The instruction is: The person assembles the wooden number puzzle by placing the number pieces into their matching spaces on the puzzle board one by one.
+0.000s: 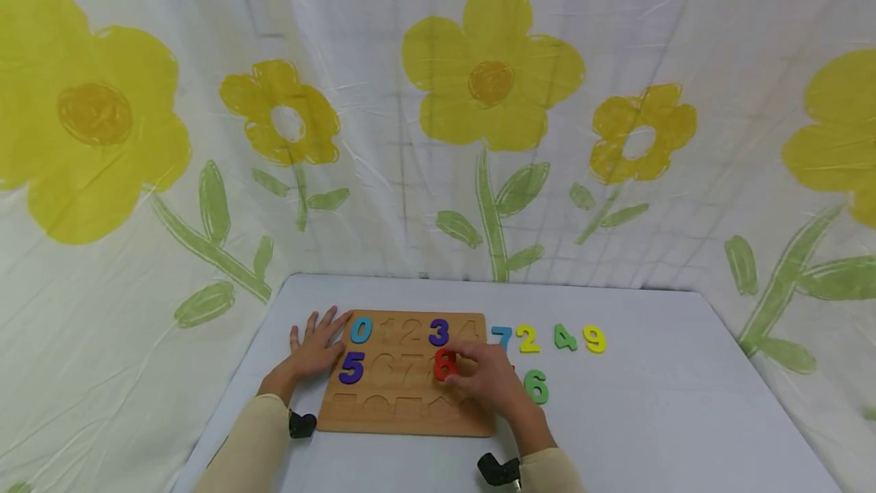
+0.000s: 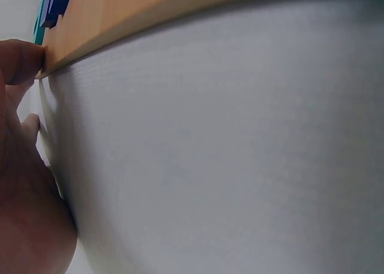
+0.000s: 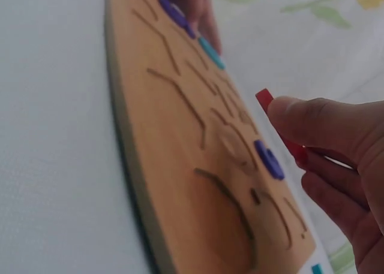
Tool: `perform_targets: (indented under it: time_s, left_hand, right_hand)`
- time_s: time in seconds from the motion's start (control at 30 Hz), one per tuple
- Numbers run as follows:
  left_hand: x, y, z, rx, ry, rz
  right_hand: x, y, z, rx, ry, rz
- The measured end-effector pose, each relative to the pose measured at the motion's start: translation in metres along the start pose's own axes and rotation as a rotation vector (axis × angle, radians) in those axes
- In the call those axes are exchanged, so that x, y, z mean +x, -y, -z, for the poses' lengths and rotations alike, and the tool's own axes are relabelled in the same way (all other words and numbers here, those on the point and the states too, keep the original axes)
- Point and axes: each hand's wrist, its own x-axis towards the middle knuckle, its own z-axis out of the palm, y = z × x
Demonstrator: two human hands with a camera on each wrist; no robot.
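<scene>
A wooden number puzzle board (image 1: 404,426) lies on the table. My left hand (image 1: 317,348) rests at its left edge, fingers spread, and in the left wrist view the thumb (image 2: 23,61) touches the board's side. With thumb and fingers my right hand (image 1: 489,379) pinches a red number 8 (image 1: 443,365) over the right part of the middle row. The right wrist view shows this red piece (image 3: 294,148) tilted and raised off the board. On the board sit a blue 0 (image 1: 360,330), a purple 3 (image 1: 439,332) and a purple 5 (image 1: 352,368).
Right of the board lie a blue 7 (image 1: 502,336), a yellow 2 (image 1: 528,338), a green 4 (image 1: 565,337), a yellow 9 (image 1: 595,339) and a green 6 (image 1: 537,386). The white table (image 1: 657,402) ends at a flower-printed curtain (image 1: 383,234).
</scene>
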Motion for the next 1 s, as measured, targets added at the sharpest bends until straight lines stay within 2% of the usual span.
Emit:
perform_targets:
  time_s: [0.23, 0.57, 0.8, 1.0]
  left_hand:
    - [0.001, 0.001, -0.001, -0.001, -0.003, -0.005]
    - [0.002, 0.002, -0.002, 0.01, -0.006, -0.003]
    - [0.001, 0.0, -0.001, 0.013, -0.003, -0.001]
    - [0.001, 0.001, -0.001, 0.016, -0.001, 0.0]
  right_hand:
    - [0.004, -0.006, -0.014, -0.022, 0.026, -0.045]
    - [0.005, -0.004, -0.023, -0.111, 0.052, -0.052]
    - [0.003, -0.002, -0.021, -0.113, 0.061, -0.066]
    - [-0.001, 0.0, -0.007, -0.077, 0.048, -0.067]
